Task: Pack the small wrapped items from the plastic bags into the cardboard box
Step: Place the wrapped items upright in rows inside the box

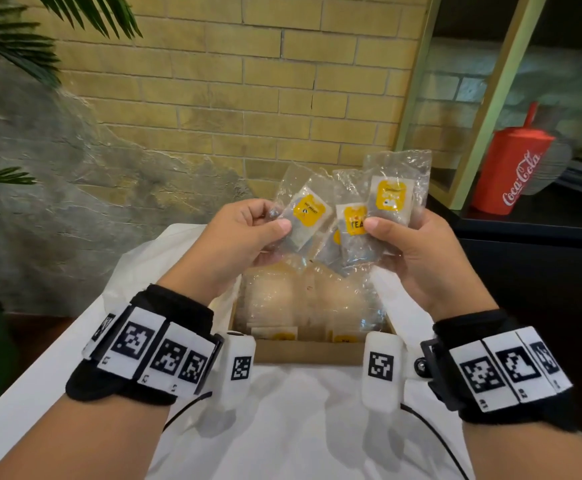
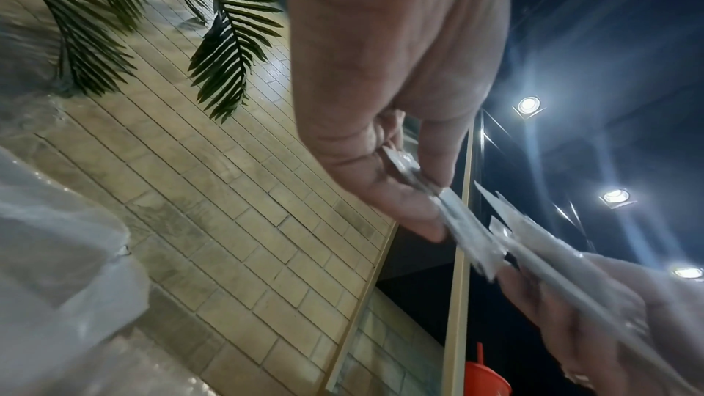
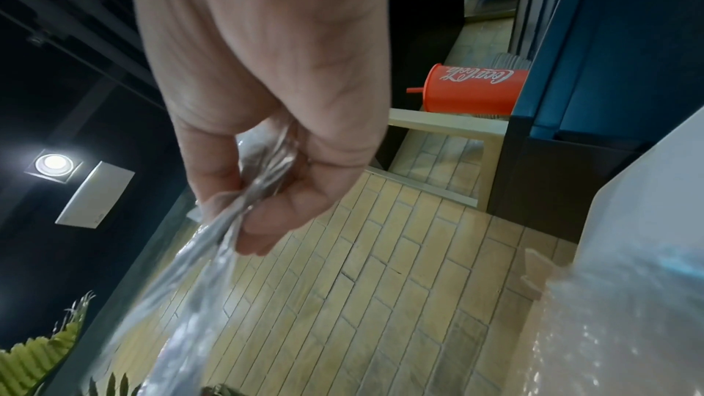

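Hands are raised above the open cardboard box (image 1: 312, 351), and only the head view shows what they hold. The left hand (image 1: 244, 233) pinches one clear-wrapped tea packet (image 1: 305, 216) between thumb and fingers; its yellow label is tilted. The right hand (image 1: 417, 247) grips a fanned bunch of packets (image 1: 383, 202), each with a yellow label, one reading "TEA", thumb pressed on the front. The single packet lies just beside the bunch, and I cannot tell whether they touch.

Inside the box, under crinkled clear plastic bags (image 1: 310, 292), two more yellow-labelled packets (image 1: 277, 334) stand against the near wall. The box sits on a white table (image 1: 282, 427), and a white bag (image 1: 151, 271) lies to its left.

The left wrist view gives the packet edge-on, a thin silvery sliver nipped between thumb and fingers (image 2: 403, 210), with the other hand's bunch meeting it lower right; no labels show there. The right wrist view shows only twisted clear film (image 3: 228, 222) clamped in curled fingers (image 3: 289, 207).

A red Coca-Cola cup (image 1: 514, 171) with a straw stands on a dark counter to the right, and appears in both wrist views.
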The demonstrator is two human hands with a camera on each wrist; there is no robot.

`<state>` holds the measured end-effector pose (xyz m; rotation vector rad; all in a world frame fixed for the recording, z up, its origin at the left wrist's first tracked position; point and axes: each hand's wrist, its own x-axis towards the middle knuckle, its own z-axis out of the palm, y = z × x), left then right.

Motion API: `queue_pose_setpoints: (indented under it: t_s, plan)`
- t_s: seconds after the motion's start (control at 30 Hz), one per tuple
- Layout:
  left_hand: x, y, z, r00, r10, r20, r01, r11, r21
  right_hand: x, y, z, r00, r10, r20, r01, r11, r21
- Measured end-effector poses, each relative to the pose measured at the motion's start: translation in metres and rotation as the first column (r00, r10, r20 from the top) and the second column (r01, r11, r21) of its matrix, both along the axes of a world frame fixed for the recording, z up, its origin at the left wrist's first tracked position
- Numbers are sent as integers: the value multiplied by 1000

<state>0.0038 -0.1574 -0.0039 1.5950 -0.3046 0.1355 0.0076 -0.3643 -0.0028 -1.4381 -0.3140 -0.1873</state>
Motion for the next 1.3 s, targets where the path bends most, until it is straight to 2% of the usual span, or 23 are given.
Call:
queue_pose_setpoints:
  t_s: [0.13,0.3,0.37,0.43,0.5,0.57,0.63,0.77,0.83,0.97,1.07,1.2,1.3]
  plan:
    - [0,-6,-3,999,35,13,-36,999,26,-2,11,-2,999,53,2,-53,998,-18]
    - [1,3,0,996,86,5,-86,993,76,-3,2,3,999,-7,37,6,1000,30]
    - [3,12,1,997,78,-3,-76,978,193,-3,-6,6,998,-25,57,22,999,40]
    - [2,18,1,999,33,-18,-23,912,410,-2,-13,8,996,-45,75,41,997,64]
    - [0,19,-1,998,-9,-57,43,770,637,-1,-17,9,994,-62,88,55,995,80]
    - [-1,15,-4,998,-16,-66,62,619,783,-1,-19,9,993,-65,96,57,995,85]
    - [0,11,-10,999,8,-53,41,524,851,-1,-18,9,993,-54,101,46,995,85]
    - [3,12,-18,993,35,-110,86,403,911,-2,-17,9,994,-35,101,29,997,69]
    - [3,13,-18,994,35,-104,83,375,923,-2,-16,9,994,-31,102,25,998,61]
    - [2,10,-17,997,20,-68,55,384,922,-2,-17,10,994,-24,107,18,998,64]
    - [2,9,-18,995,12,-103,96,280,955,-3,-17,10,994,-17,109,10,998,61]
    - [2,5,-22,992,5,-128,124,201,972,-3,-15,9,996,-8,92,4,999,41]
    - [5,7,-23,991,15,-134,127,232,964,-2,-14,7,997,-2,77,-1,1000,28]
